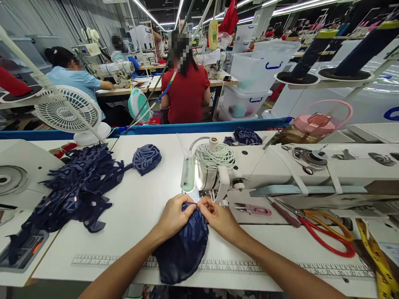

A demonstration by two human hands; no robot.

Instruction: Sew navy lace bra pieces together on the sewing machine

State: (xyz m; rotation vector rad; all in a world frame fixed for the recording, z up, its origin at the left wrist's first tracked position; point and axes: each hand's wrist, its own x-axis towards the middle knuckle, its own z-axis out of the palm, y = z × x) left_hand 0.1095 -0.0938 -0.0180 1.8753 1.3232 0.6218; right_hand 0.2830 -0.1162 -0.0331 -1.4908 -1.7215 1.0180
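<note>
A navy patterned fabric piece [183, 249] lies in front of the sewing machine [215, 178], its lower end near the table's front edge. My left hand [176, 214] pinches its top edge between thumb and fingers. Close beside it, my right hand [218, 216] pinches the same edge at the right. Both hands are just below the lit needle area, and the presser foot is partly hidden. A printed ruler strip [237, 265] runs under the fabric.
Navy fabric pieces [84, 182] are heaped at left, with a cup-shaped piece [146, 159] beside them. Right of my hands lie pink thread snips [254, 209], scissors [327, 232] and a yellow tape measure [374, 253]. A white fan [67, 109] stands behind. Co-workers sit beyond.
</note>
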